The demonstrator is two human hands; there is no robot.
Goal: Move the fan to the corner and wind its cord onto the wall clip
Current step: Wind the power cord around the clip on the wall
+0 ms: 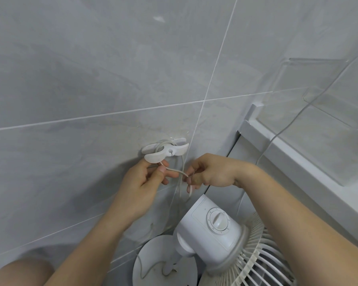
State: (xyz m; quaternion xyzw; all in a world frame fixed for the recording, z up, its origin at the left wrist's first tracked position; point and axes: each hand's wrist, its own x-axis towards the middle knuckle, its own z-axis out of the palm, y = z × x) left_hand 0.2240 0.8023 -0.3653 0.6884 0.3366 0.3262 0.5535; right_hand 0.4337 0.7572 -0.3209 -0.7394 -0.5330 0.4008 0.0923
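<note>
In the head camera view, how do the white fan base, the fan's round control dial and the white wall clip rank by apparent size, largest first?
1. Round white fan base, though its edge is cut off.
2. White plastic wall clip.
3. Round white control dial.
The clip and dial look close in size; the dial sits nearer the camera, so their order is unsure.

I am seeing two bare arms entering from the bottom edge. The left hand (145,178) and right hand (211,172) are showing no rings, no gloves, no watch or band at either wrist. No sleeve is reaching into view on either forearm; both are running uncovered to the frame's edge. Fingernails are looking short and unpainted. A rounded bare knee (19,271) is showing at the lower left corner, uncovered by any cloth.
</note>
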